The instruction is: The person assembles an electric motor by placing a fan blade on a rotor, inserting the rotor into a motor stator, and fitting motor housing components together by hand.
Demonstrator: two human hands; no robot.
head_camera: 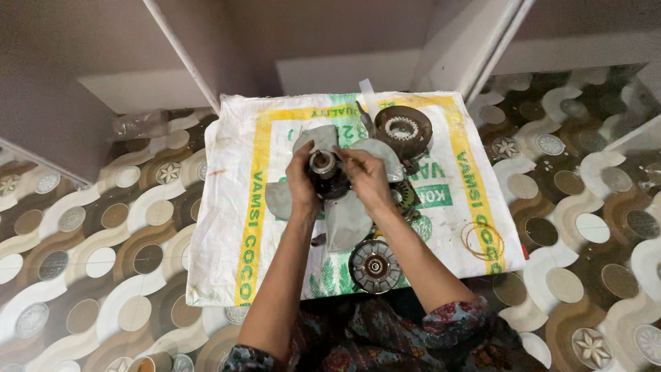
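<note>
Currently both hands are on the fan motor (329, 172), held up over the middle of the woven sack (227, 207) that's spread on the patterned floor (89, 234).

Progress, judged from the layout: the unit looks well into being taken apart or put together, can't tell which. Grey fan blades (348, 220) spread out under and around the motor; whether they are fixed to it I can't tell. Loose parts sit around it: a dark round housing with a pale toothed ring (404, 129) on the far side, a round metal end cover (374, 265) on the near side close to the person's lap, and a loop of copper wire (482, 240) off to the right near the sack edge. A wound coil part (406, 198) lies just right of the right wrist, partly hidden. So several pieces are off the motor and lying apart from it.

Hand pose: left hand (301, 184) wraps the left side of the motor, fingers curled closed on it. Right hand (368, 180) comes in from the right, fingers pinched at the top rim of the motor, gripping it too. Both forearms run straight up from the bottom of the frame, converging at the motor; wrists roughly level, palms facing each other.

A clear plastic bottle (141, 124) lies on the floor by the wall, far left, well apart.
</note>
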